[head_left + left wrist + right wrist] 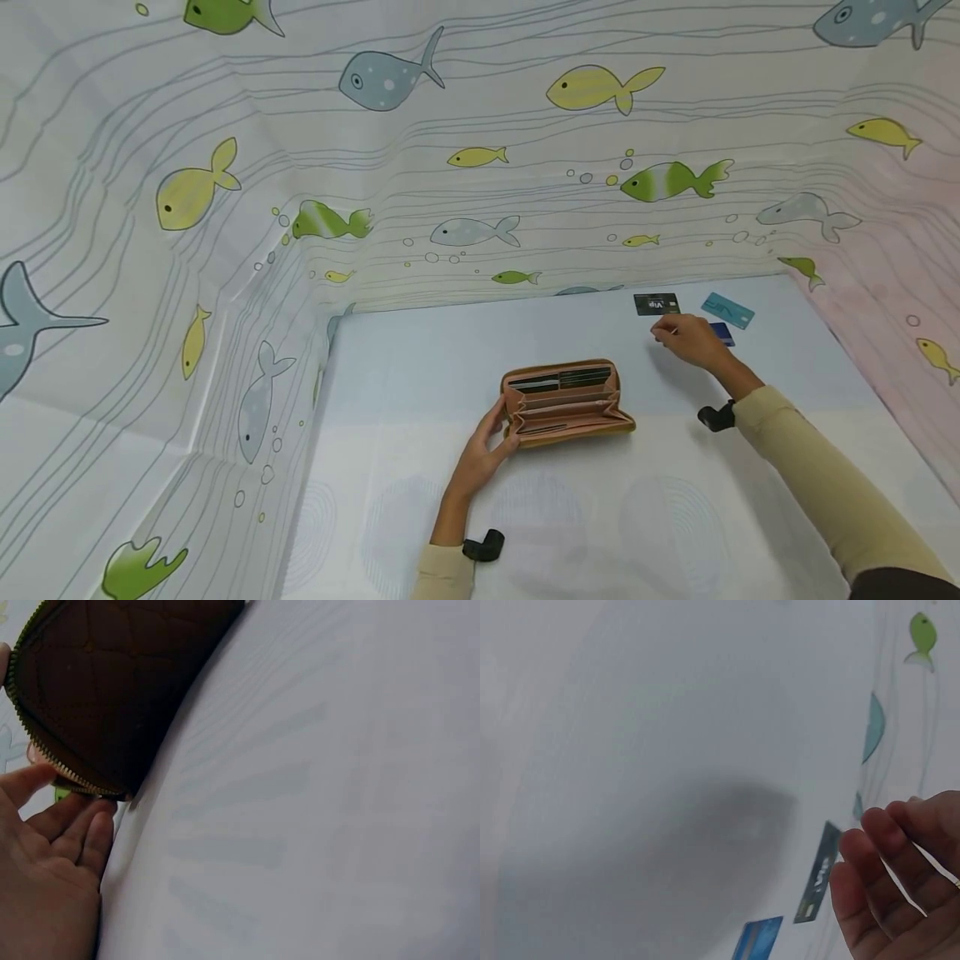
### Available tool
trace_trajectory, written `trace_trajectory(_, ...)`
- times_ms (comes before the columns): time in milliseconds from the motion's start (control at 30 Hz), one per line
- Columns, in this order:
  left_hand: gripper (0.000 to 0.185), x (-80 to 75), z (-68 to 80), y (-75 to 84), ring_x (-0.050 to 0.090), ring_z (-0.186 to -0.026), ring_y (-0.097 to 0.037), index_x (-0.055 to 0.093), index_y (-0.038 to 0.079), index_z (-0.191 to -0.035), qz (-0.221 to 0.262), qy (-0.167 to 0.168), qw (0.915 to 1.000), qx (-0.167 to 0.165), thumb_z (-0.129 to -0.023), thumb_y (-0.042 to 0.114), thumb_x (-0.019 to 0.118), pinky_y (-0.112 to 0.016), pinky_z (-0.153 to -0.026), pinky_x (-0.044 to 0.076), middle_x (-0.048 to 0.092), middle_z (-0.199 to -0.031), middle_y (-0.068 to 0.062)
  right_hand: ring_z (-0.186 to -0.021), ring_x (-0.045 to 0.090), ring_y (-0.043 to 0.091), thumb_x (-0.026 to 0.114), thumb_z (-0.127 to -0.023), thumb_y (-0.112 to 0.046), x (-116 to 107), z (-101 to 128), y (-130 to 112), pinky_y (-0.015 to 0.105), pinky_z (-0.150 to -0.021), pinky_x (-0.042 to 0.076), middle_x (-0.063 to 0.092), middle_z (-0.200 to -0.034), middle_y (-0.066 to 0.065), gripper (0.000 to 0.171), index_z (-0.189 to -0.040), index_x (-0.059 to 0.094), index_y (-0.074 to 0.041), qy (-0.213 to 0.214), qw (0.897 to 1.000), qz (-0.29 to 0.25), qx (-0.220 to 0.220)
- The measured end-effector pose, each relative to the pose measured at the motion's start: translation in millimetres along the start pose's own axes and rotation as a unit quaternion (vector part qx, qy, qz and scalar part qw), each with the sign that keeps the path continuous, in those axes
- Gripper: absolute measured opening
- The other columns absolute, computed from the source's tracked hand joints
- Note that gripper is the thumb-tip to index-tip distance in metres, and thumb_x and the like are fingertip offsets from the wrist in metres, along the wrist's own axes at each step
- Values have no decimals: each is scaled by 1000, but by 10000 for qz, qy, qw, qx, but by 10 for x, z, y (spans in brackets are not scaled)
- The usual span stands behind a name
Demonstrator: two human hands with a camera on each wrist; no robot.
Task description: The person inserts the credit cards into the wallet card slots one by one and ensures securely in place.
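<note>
A brown zip-around wallet (570,437) stands unzipped on the table, showing pink inner compartments and several cards in its slots. My left hand (480,454) grips its left end; in the left wrist view the quilted outside and gold zipper teeth of the wallet (112,682) show beside the fingers. My right hand (693,340) hovers near three cards, its fingers loosely bent with nothing visible in them. These are a black "VIP" card (649,304), a teal card (727,310) and a dark blue card (722,334), the last partly hidden by the hand.
The white table (420,358) ends at a back wall covered in fish-patterned sheeting (480,196). More of that sheeting closes off the left and right sides. Each wrist carries a small black camera, such as the left camera (484,546).
</note>
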State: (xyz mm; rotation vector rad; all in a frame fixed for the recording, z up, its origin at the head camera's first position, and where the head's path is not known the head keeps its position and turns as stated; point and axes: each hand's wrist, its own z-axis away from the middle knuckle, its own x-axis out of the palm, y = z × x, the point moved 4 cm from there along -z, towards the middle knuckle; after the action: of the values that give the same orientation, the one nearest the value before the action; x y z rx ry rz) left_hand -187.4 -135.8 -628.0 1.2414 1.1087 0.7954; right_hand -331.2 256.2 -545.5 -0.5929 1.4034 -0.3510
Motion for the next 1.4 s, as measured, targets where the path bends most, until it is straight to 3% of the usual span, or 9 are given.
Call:
trace_trajectory(233,70,-36,22,-10,38,-146,-28,26,26,-159,-66,77,9999,-42,-99,25,62,-50,-119,33,32,-163,-4,-105,63,44,56,-100,-10,40,-133,137,55,-85,53,68,-112,28,26,-119,66,6,50,9996,278,-11)
trace_trajectory(500,71,-64,22,-31,33,-148,-31,21,23,-160,-97,-4,9996,-258,-101,18,59,-52,-121,29,26,-165,-6,-130,47,51,53,-102,-13,37,-309,248,64,-106,41,50,-141,32,40,-138,53,6,-219,9975,605,309)
trace_trajectory(600,72,-64,37,78,33,-148,-33,20,16,-161,-109,-137,9994,-299,-101,17,59,-53,-121,30,26,-165,-10,-136,40,52,52,-103,-14,20,-346,270,65,-111,35,45,-145,33,43,-141,50,6,-311,9965,668,397)
trace_trajectory(767,72,-60,76,331,34,-147,-35,20,4,-160,-102,-291,9994,-170,-101,16,59,-55,-119,31,30,-162,-15,-138,36,53,54,-103,-18,-5,-360,309,66,-112,32,42,-148,33,48,-145,45,4,-487,9952,723,455)
trace_trajectory(1133,71,-45,51,351,33,-148,-33,21,6,-160,-53,-274,9996,-27,-100,15,59,-55,-119,30,32,-162,-14,-143,23,56,51,-105,-23,8,-480,526,69,-115,22,28,-156,33,55,-153,35,-1,-755,9920,659,767)
trace_trajectory(1400,70,-30,47,351,33,-149,-33,22,4,-159,-32,-228,9997,31,-100,15,58,-55,-119,31,33,-161,-15,-145,20,56,46,-107,-23,113,-553,551,70,-115,23,22,-161,28,52,-155,33,-5,-1048,9903,606,685)
